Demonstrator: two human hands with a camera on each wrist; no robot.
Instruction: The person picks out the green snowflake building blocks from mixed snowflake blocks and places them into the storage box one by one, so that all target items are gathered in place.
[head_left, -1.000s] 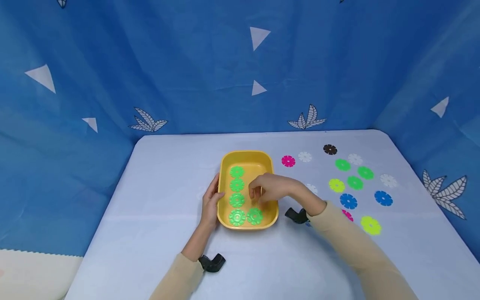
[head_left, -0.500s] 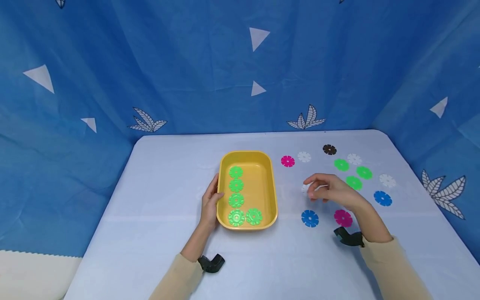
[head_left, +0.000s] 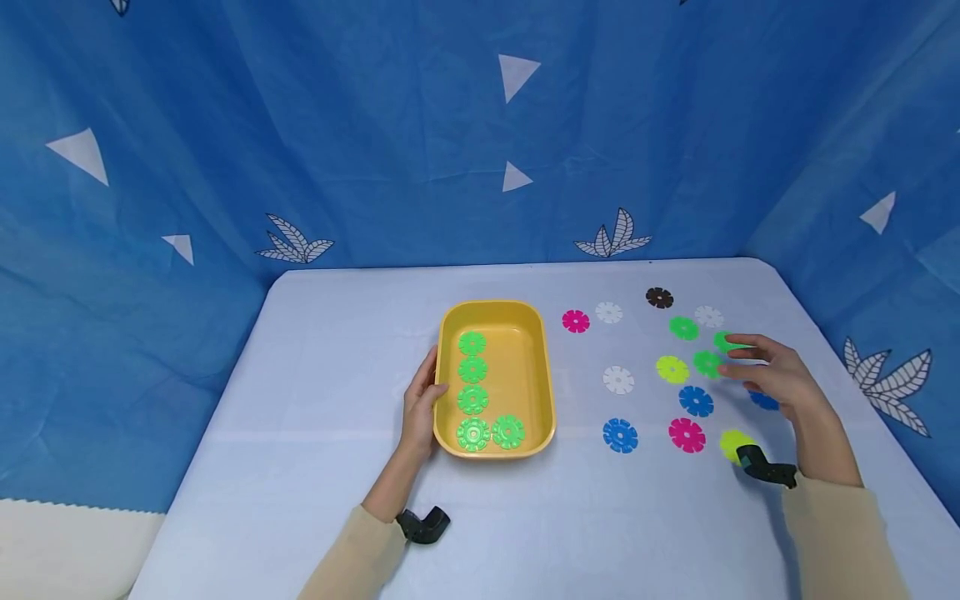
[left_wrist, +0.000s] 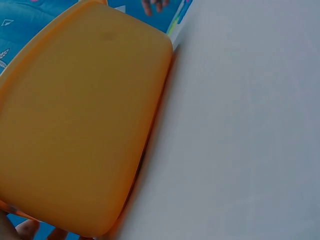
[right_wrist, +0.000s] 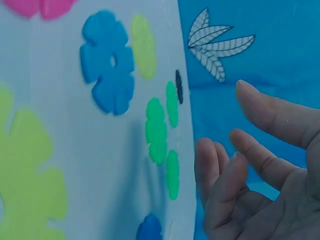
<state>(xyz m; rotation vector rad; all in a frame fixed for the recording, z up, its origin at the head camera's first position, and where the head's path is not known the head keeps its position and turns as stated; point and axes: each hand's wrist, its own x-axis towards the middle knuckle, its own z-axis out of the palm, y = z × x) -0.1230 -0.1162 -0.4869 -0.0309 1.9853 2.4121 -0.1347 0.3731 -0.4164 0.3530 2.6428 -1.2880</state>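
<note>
White cloth [head_left: 315, 375] | left hand [head_left: 420, 407] gripping rounded tray [head_left: 519, 362], 5 notched discs [head_left: 472, 399] inside | right hand [head_left: 782, 377] spread

Inside the tray [head_left: 528, 392], four slotted discs [head_left: 472, 369] lined the left side; a fifth disc [head_left: 508, 432] lay right of the nearest. The left hand [head_left: 420, 407] was at the tray's left wall. Loose discs [head_left: 696, 402] lay on the table [head_left: 322, 358], right of the tray, near the right hand [head_left: 782, 375].
</note>
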